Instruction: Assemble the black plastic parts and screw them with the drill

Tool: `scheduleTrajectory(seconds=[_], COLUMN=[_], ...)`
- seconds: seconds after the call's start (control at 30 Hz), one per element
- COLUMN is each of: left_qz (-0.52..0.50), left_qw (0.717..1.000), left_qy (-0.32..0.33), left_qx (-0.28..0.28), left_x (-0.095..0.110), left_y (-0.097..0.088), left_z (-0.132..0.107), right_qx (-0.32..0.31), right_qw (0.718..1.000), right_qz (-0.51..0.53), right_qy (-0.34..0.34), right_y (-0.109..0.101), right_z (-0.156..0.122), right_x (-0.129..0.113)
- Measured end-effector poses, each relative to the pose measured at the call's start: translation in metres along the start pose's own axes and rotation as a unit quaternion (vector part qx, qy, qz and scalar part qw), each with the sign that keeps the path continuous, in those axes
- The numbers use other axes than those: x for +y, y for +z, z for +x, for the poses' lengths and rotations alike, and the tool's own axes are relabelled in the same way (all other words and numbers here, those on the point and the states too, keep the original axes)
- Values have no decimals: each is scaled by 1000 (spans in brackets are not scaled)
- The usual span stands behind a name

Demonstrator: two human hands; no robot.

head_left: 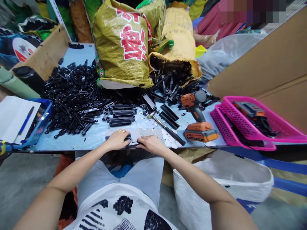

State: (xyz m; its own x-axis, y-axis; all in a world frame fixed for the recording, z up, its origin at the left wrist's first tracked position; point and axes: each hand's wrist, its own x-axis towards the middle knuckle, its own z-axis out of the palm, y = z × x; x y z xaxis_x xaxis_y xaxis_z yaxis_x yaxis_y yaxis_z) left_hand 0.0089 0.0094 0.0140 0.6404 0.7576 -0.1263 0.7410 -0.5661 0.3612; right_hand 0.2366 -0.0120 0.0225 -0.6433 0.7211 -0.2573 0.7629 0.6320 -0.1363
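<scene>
Head view. At the lower centre of the frame, two bare hands meet over the near edge of a pale-blue worktop [56,145]. The left hand [118,139] lies left of centre, its fingers and thumb closed on a black part [129,137], which shows between them. The right hand [151,143] lies just to the right, its fingers curled down towards a dark edge beside the part; whether it grips or merely rests there cannot be told. A narrow gap separates the two sets of fingertips. Both forearms rise from the lower corners and converge, elbows spread wide, palms turned down.

A pale flat plate [151,131] lies just beyond the fingers. The step in hand is judged to be the positioning or fitting of the small part; the next move would call for a steady left hold and fine fingertip control on the right.

Above the left hand, three black folded parts [122,114] lie in a stack-like row, near a large heap of loose black pieces [72,95] at centre left. To the right of centre lie two black channels [169,120], a hammer [171,132] slanting down to the right, and an upright orange cordless driver [200,127], none of them touched.
</scene>
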Motion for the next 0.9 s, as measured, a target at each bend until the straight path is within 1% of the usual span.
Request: scheduleTrajectory(seconds=[0.13, 0.2, 0.33, 0.43, 0.53, 0.67, 0.77, 0.83, 0.9], left_qz=[0, -7, -17, -26, -32, -30, -25, -22, -22], left_qw=[1000, 999, 994, 987, 981, 977, 977, 976, 972], left_qy=[-8, -6, 16, 36, 42, 52, 67, 71, 69], left_qx=[24, 38, 108, 157, 185, 204, 202, 206, 222], left_x=[2, 1, -5, -9, -11, -12, -12, -12, -12], left_y=[0, 1, 5, 7, 9, 11, 12, 12, 13], left_z=[-3, -6, -12, -15, -17, -17, -17, -17, -18], right_qx=[41, 63, 83, 83, 69, 37, 15, 17, 36], right_qw=[998, 996, 991, 990, 991, 993, 993, 991, 987], right_qz=[-33, -62, -102, -110, -115, -113, -116, -129, -152], right_qy=[29, 31, 21, 14, 6, -2, -27, -34, -28], right_y=[1, -2, -14, -25, -36, -46, -50, -51, -51], right_z=[-3, -5, -6, -5, -3, 1, 4, 5, 5], right_x=[-11, -18, -29, -33, -34, -31, -27, -26, -25])
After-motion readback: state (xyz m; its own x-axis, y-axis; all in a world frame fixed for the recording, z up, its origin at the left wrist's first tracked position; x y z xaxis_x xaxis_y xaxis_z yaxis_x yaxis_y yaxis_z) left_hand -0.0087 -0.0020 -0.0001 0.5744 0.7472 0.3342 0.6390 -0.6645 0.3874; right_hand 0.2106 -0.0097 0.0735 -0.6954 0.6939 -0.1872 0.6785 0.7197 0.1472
